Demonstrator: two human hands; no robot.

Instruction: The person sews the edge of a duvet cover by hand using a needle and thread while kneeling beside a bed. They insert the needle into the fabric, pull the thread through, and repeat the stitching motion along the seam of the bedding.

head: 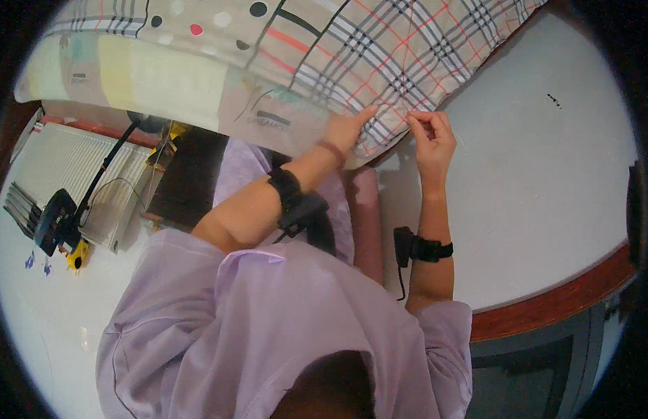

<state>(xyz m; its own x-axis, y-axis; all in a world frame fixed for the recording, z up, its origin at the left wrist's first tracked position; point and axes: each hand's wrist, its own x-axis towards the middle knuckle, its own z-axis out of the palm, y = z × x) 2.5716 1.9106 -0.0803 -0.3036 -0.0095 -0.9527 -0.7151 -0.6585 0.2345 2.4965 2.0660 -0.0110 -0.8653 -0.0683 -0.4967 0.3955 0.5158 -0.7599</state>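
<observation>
A padded quilt (423, 47) with a beige plaid and dotted pattern lies across the top of the view. Its near corner is in my left hand (350, 128), thumb on top and the other fingers hidden. At the quilt's right edge, close to that corner, my right hand (435, 139) has its thumb and fingertips pinched together. Whatever may be between those fingertips is too small to make out. A thin dark line, possibly a thread, runs up the plaid from there. Black strapped devices sit on my left forearm (286, 188) and right forearm (432, 249).
Beneath the plaid part, a pale printed cloth (167, 78) hangs over my lap. At left stand a white radiator (72, 157) and a black device on a pole (105, 167). A pale floor (533, 199) spreads to the right, bordered by a red-brown strip (559, 306).
</observation>
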